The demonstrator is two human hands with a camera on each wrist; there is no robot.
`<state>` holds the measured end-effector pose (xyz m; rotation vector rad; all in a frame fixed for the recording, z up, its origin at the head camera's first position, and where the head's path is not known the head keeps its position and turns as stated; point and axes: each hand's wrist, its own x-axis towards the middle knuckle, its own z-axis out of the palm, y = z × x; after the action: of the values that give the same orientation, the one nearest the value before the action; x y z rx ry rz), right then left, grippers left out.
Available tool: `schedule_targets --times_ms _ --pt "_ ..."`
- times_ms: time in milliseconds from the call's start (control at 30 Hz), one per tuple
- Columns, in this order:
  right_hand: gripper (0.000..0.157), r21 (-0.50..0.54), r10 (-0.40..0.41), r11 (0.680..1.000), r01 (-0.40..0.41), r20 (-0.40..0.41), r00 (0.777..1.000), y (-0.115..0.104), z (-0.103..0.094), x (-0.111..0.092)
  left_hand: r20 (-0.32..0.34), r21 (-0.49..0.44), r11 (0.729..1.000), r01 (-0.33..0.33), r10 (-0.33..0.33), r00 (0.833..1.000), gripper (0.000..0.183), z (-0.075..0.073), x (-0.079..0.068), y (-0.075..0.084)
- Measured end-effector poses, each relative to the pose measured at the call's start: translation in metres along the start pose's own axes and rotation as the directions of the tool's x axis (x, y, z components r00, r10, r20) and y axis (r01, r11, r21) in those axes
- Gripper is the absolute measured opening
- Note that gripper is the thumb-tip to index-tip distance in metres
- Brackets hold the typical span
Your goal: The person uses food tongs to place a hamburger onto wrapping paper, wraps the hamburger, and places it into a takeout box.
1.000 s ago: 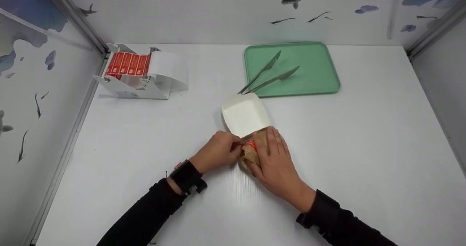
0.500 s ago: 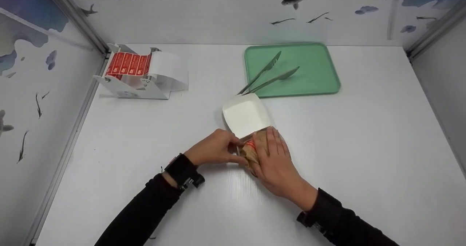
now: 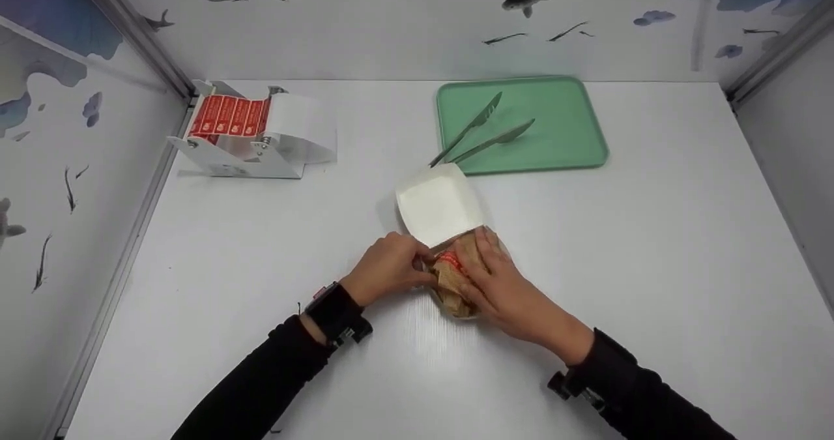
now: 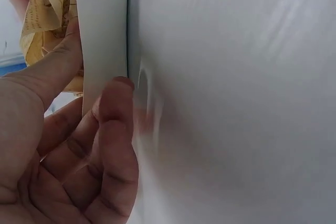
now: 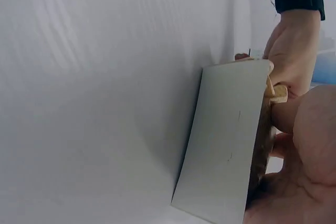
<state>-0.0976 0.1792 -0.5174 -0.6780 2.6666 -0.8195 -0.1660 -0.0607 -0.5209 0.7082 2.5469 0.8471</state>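
A white clamshell food box stands at the middle of the table, its lid (image 3: pixel 440 204) folded back away from me. In its base sits a brown paper-wrapped bundle (image 3: pixel 451 291) with a red label; the paper hides the contents. My left hand (image 3: pixel 389 265) pinches the box's left wall (image 4: pixel 102 30), thumb inside against the paper and fingers outside, as the left wrist view shows. My right hand (image 3: pixel 511 293) rests on the bundle's right side with extended fingers. In the right wrist view its thumb reaches over the front wall (image 5: pixel 223 140).
Behind the lid, tongs (image 3: pixel 498 139) lie with their tips on a green tray (image 3: pixel 567 127). A label dispenser (image 3: pixel 254 163) carrying a strip of red labels (image 3: pixel 229 115) stands at the back left. Printed panels enclose the table at the back and left.
My right hand has slid a little to the right, uncovering more of the wrapped bundle's front. The left thumb, spread half a second ago, has closed back in at the box's left wall.
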Motion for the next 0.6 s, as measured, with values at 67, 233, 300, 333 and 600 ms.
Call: schedule_targets --times_ms 67,233,300,333,600 --pt "0.069 0.009 -0.003 1.0 0.003 0.006 1.0 0.004 -0.003 0.0 0.011 -0.018 1.0 0.01 -0.01 1.0 0.023 0.0 -0.002 0.0" --pt "0.08 0.037 0.044 0.998 -0.044 -0.002 0.999 0.011 -0.007 -0.001 0.023 -0.012 1.0 -0.001 0.002 1.0 0.022 0.004 -0.004 0.0" --pt "0.084 0.051 0.067 0.996 -0.067 -0.004 0.998 0.012 -0.007 -0.001 0.033 -0.011 1.0 -0.018 0.019 0.999 0.024 0.005 -0.005 -0.002" --pt "0.085 0.056 0.075 0.996 -0.074 -0.005 0.997 0.013 -0.007 0.0 0.047 -0.02 0.999 -0.028 0.029 0.998 0.026 0.004 -0.005 -0.003" --pt "0.087 0.054 0.099 0.994 -0.099 -0.005 0.995 0.014 -0.006 0.002 0.298 -0.282 0.959 0.029 0.058 0.953 0.068 -0.009 -0.012 -0.018"
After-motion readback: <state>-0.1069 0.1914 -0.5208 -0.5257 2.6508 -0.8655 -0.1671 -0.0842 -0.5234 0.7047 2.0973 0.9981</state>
